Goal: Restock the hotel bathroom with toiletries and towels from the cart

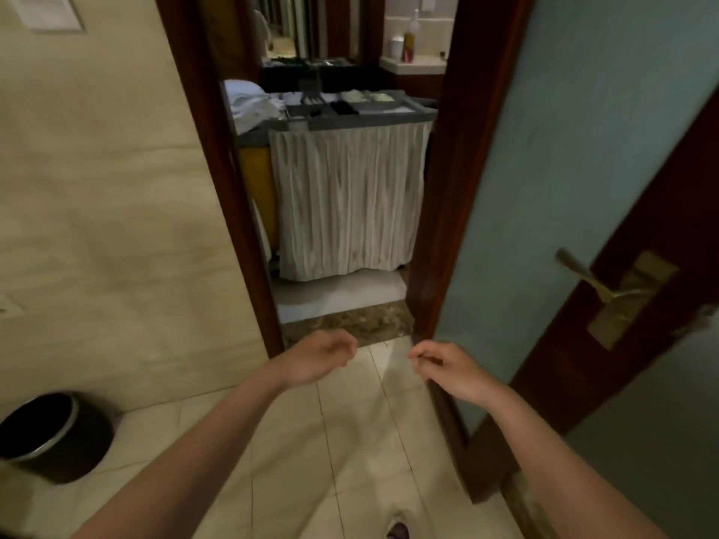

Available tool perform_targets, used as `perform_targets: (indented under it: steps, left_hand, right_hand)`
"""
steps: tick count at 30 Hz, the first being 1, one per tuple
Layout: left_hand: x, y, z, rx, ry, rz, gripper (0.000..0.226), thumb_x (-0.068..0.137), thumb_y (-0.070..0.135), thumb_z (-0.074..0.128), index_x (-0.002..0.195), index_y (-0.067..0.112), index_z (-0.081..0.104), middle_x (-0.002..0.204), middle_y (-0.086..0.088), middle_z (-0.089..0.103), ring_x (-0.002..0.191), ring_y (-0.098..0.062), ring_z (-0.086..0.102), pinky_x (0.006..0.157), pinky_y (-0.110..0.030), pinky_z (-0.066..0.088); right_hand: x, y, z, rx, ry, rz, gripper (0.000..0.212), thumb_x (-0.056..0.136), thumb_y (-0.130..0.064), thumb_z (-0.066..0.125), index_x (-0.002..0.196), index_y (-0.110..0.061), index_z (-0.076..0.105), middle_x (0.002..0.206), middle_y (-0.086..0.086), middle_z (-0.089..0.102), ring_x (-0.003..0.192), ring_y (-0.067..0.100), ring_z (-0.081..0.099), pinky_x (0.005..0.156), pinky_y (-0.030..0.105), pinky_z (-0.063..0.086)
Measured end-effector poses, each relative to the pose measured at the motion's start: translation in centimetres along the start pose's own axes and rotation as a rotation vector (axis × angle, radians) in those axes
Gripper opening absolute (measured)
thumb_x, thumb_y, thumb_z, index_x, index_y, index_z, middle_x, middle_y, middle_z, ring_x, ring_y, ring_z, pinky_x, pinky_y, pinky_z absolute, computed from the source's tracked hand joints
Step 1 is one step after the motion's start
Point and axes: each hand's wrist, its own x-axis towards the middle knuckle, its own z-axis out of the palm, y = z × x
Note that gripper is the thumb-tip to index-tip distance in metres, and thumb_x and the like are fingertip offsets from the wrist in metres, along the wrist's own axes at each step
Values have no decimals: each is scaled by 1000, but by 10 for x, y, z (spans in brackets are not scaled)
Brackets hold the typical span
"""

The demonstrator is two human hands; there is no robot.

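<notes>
You are facing the cart (342,196) and its piled towels (249,105), standing just beyond the doorway (218,188). Your left hand (315,359) and right hand (455,369) are loosely curled, holding nothing; keep both free while stepping through.

A round black bin (54,433) stands on the pale floor tiles (291,461) against the beige wall (116,227) at the left. Ahead rises a dark wooden door frame (218,169), with a speckled brown stone threshold (350,324) at its foot. At the right, the open door (564,149) carries a brass lever handle (587,276).
</notes>
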Motion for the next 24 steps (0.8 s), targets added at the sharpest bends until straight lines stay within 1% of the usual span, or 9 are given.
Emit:
perform_targets:
  steps: [2, 4, 6, 10, 12, 14, 16, 20, 24]
  left_hand:
    - [31, 1, -23, 9, 55, 24, 19, 97, 24, 47, 111, 20, 58, 92, 13, 55, 81, 1, 55, 69, -7, 41]
    - [67, 1, -49, 16, 117, 39, 15, 96, 27, 46, 105, 31, 57, 97, 14, 58, 92, -4, 58, 81, -16, 44]
    - [103, 7, -73, -22, 153, 13, 14, 96, 29, 46, 104, 37, 56, 102, 14, 60, 97, -2, 58, 86, -19, 46]
    - [163, 31, -113, -424, 315, -49, 17, 97, 20, 46, 98, 22, 63, 94, 5, 67, 89, -6, 64, 76, -18, 48]
    - [186, 35, -135, -691, 374, -85, 20, 97, 19, 45, 101, 14, 64, 85, 3, 70, 84, -9, 67, 75, -23, 48]
    - [211, 35, -157, -812, 426, -119, 22, 98, 19, 45, 105, 11, 63, 89, -1, 70, 86, -13, 66, 74, -25, 49]
    - [237, 33, -180, -824, 455, -145, 21, 97, 19, 45, 101, 14, 64, 99, -6, 69, 94, -17, 65, 77, -27, 48]
    - [296, 24, -229, -759, 438, -129, 20, 98, 23, 44, 97, 16, 63, 95, -1, 69, 93, -14, 65, 77, -27, 48]
    - [360, 9, -287, -736, 396, -92, 26, 99, 24, 41, 107, 12, 63, 103, -4, 68, 102, -19, 63, 93, -35, 45]
  right_hand:
    - [47, -5, -19, 24, -6, -30, 15, 92, -13, 54, 88, -25, 61, 81, -9, 62, 72, 5, 60, 75, 20, 48]
    - [93, -13, -44, 56, 39, -49, 19, 91, -8, 54, 83, -24, 61, 76, -5, 62, 61, 0, 60, 63, 13, 46]
    - [137, -22, -69, 101, 109, -48, 26, 90, -3, 54, 77, -25, 61, 71, -3, 63, 50, -5, 57, 53, 8, 42]
    - [219, -42, -121, 279, 245, -47, 28, 92, 0, 47, 77, -19, 62, 67, 0, 63, 45, -4, 57, 46, 7, 40]
    - [252, -53, -137, 418, 249, -17, 23, 93, -3, 45, 86, -11, 65, 70, 3, 64, 50, 0, 59, 49, 11, 44]
    - [281, -62, -149, 522, 198, 11, 24, 94, -4, 43, 91, -10, 66, 75, 5, 66, 62, 9, 62, 58, 18, 47]
    - [311, -72, -159, 593, 143, 24, 24, 95, -5, 43, 95, -8, 66, 81, 7, 67, 71, 15, 63, 63, 21, 48]
    - [378, -93, -175, 689, 104, 20, 23, 93, -2, 44, 94, -6, 67, 80, 7, 66, 74, 18, 62, 69, 26, 48]
    - [458, -113, -187, 787, 147, 18, 24, 92, -3, 45, 89, -9, 68, 77, 4, 67, 76, 18, 61, 67, 25, 48]
